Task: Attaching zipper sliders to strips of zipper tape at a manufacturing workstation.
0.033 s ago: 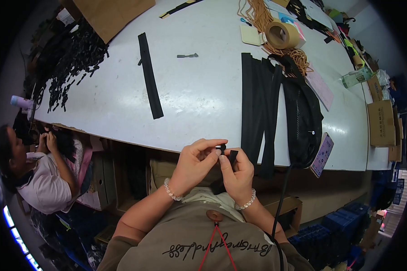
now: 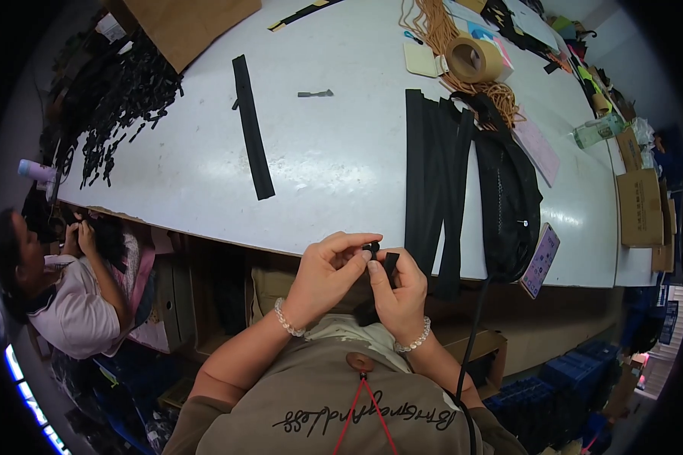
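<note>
My left hand and my right hand meet just in front of the white table's near edge. The left thumb and forefinger pinch a small black zipper slider. The right hand grips the end of a black zipper strip that hangs down toward my chest. The slider sits at the strip's top end, and both hands touch there. Each wrist wears a bead bracelet.
On the table lie a bundle of long black strips, a black bag, a single black strip, a pile of small black pieces, a tape roll and a phone. Another person sits at the left.
</note>
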Demonstrator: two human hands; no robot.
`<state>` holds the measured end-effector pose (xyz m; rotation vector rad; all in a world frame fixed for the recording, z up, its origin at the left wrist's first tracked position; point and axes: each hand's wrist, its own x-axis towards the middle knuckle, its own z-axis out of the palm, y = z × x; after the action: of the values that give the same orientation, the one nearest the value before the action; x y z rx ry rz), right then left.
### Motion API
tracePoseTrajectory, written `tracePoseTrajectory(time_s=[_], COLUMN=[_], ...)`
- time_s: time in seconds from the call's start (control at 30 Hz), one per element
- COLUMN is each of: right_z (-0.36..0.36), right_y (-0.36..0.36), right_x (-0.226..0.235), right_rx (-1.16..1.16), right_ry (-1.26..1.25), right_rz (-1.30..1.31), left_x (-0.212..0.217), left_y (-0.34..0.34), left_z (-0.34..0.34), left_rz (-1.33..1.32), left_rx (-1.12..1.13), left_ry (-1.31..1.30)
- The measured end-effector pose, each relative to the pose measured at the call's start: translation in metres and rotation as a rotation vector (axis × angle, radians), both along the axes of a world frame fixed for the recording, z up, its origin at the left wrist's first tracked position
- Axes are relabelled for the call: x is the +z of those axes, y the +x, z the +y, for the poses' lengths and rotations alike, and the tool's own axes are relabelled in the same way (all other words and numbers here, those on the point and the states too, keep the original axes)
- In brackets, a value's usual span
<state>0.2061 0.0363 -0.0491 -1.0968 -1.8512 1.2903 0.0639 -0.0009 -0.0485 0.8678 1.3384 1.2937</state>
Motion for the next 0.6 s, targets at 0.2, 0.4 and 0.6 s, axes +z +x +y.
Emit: tracePoseTrajectory(time_s=[0.2,0.4,0.6], right_z=[0.005,0.023,0.021], right_y=[-0.015,0.001,0.001], right_x=[0.018,0.008,0.009], right_rx=[-0.175,-0.02,0.0], right_ry=[-0.275,-0.428,-0.6], right_rz=[0.526,0.447,0.541], left_x=[0.022,0.031,0.026], left_y=[-0.007,-0.004,-0.001], left_z=[0.004,-0.002,-0.006], left_rz=[0.158,0.436,0.459], left_rx=[-0.009,0.003,0.041], left_ry=[-0.008,0.167,0.207])
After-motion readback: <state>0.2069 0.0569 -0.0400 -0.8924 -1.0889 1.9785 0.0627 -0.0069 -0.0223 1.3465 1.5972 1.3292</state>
